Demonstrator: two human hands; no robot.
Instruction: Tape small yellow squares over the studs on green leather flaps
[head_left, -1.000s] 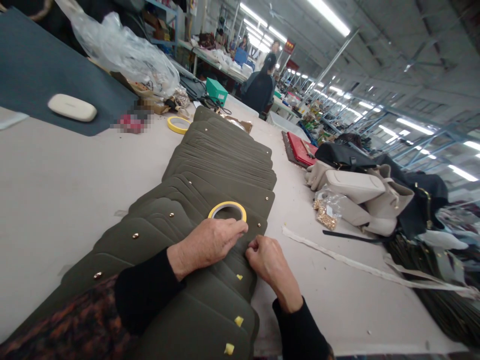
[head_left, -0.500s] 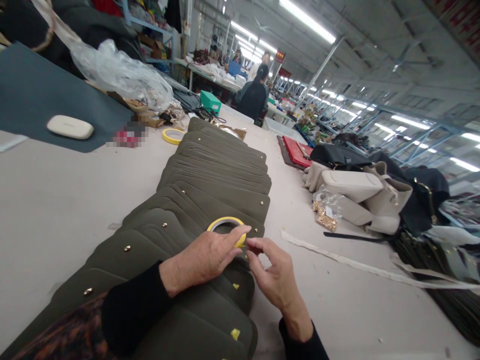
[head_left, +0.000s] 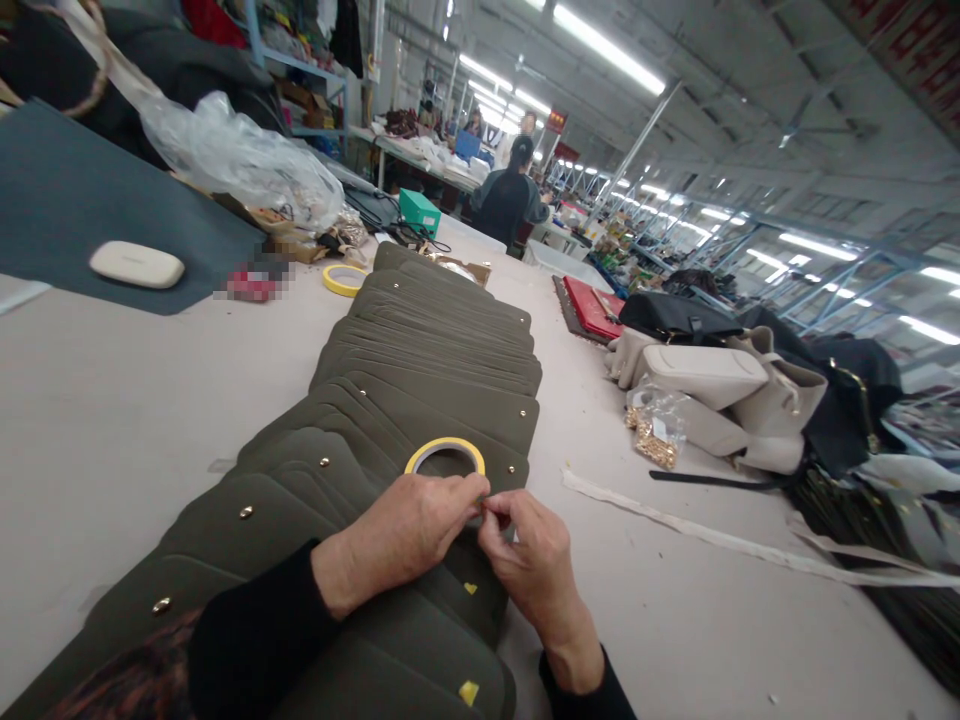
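Observation:
My left hand (head_left: 405, 535) is closed on a roll of yellow tape (head_left: 446, 445), which stands up beyond my fingers. Close against its fingertips, my right hand (head_left: 529, 550) is pinched; whatever lies between its thumb and finger is too small to make out. Beneath both hands spreads a long overlapping row of dark olive bag panels (head_left: 420, 385), many with small gold studs. Small bits of yellow tape (head_left: 469, 692) stick to the nearest panels by their right edge.
Another yellow tape roll (head_left: 343, 280) lies left of the panels' far end. A cream case (head_left: 136, 264) rests on a dark grey sheet (head_left: 60, 200). To the right are beige bags (head_left: 705, 375), a bag of gold hardware (head_left: 656, 430) and a pale strip (head_left: 675, 515). A person (head_left: 510, 195) sits farther back.
My right hand has come in against the left fingertips, its pinch tighter. The left hand and tape roll have shifted slightly left, the roll now showing more of its ring.

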